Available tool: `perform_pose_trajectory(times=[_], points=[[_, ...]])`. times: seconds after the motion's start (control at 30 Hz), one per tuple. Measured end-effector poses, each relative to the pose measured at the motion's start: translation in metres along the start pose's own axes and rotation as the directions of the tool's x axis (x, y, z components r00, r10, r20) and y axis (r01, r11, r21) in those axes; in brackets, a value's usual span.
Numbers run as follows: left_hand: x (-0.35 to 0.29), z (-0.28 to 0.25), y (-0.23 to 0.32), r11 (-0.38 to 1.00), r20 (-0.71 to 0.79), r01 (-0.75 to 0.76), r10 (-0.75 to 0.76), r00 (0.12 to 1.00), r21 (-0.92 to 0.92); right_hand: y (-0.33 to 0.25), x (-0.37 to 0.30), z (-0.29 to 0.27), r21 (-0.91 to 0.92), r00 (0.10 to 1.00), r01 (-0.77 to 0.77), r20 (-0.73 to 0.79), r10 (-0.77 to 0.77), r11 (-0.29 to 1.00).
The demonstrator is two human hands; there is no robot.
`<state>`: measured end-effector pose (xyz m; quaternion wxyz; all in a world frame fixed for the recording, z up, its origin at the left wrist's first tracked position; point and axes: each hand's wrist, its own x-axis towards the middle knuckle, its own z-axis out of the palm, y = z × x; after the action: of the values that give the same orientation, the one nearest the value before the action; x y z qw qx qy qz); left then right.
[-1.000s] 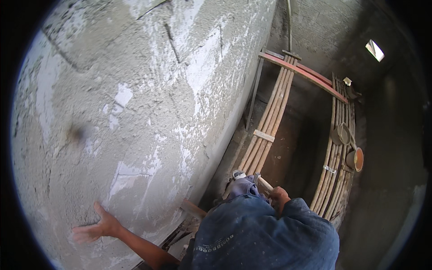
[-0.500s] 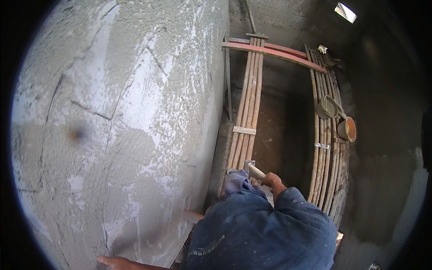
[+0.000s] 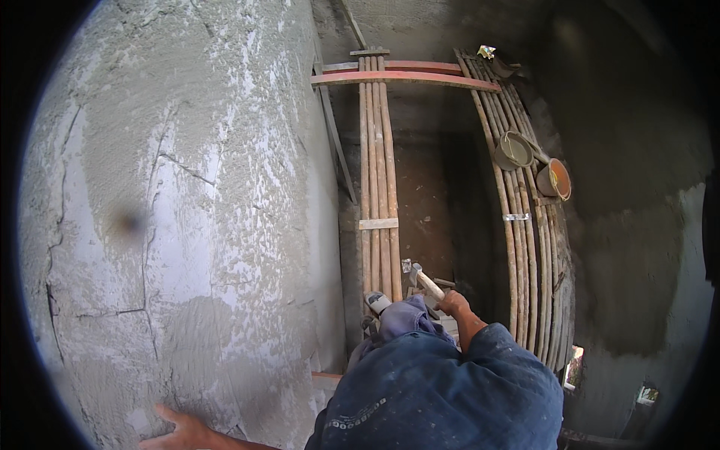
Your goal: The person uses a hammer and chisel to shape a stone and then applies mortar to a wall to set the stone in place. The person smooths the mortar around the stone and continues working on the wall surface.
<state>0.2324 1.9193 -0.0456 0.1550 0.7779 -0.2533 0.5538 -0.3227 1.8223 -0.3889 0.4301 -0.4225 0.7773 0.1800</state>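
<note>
My right hand (image 3: 453, 304) is closed round the pale wooden handle of a hammer (image 3: 430, 286), in front of my body and just right of my knee. The hammer's grey head points away from me, over the gap beside the left walkway. At the lower left my left hand (image 3: 180, 431) lies against the rough plastered wall (image 3: 247, 255), its fingers spread and nothing held. White patches and dark cracks run across that wall. One shoe (image 3: 377, 302) rests on the near end of the left pole walkway (image 3: 379, 180).
A second pole walkway (image 3: 517, 255) runs along the right, bearing a grey bucket (image 3: 514, 151) and an orange-lined bucket (image 3: 558, 180). Red beams (image 3: 420, 77) cross the far ends. A brown floor (image 3: 424, 202) lies below between the walkways. A dark wall (image 3: 615, 262) rises at right.
My view has turned left, so walkways and buckets sit further left in the picture. More of my left hand shows against the wall. The hammer stays in my right hand.
</note>
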Motion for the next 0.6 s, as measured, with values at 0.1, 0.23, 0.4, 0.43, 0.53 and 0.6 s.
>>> perform_pose_trajectory(times=[0.1, 0.23, 0.4, 0.43, 0.53, 0.6], points=[[-0.002, 0.002, 0.002, 0.999, 0.040, -0.015, 0.013, 0.999, 0.039, 0.037, -0.017, 0.012, 0.089, 0.985, -0.167, 0.065, 0.162, 0.982], [0.001, 0.005, -0.020, 0.998, -0.070, -0.059, 0.061, 0.996, 0.035, 0.059, -0.063, 0.027, 0.122, 0.965, -0.259, 0.075, 0.251, 0.958], [-0.009, 0.014, -0.025, 0.997, -0.066, -0.066, 0.063, 0.996, -0.048, 0.117, -0.048, 0.081, 0.062, 0.976, -0.214, 0.044, 0.211, 0.975], [-0.010, 0.016, -0.028, 0.995, -0.053, -0.088, 0.086, 0.995, -0.039, 0.117, -0.058, 0.090, 0.063, 0.977, -0.211, 0.053, 0.208, 0.975], [-0.003, 0.013, -0.023, 0.991, -0.049, -0.117, 0.114, 0.992, -0.065, 0.109, -0.069, 0.097, 0.158, 0.964, -0.263, 0.085, 0.252, 0.952], [-0.004, 0.010, -0.018, 0.993, -0.070, -0.093, 0.088, 0.994, -0.070, 0.104, -0.066, 0.095, 0.157, 0.967, -0.253, 0.078, 0.243, 0.955]])
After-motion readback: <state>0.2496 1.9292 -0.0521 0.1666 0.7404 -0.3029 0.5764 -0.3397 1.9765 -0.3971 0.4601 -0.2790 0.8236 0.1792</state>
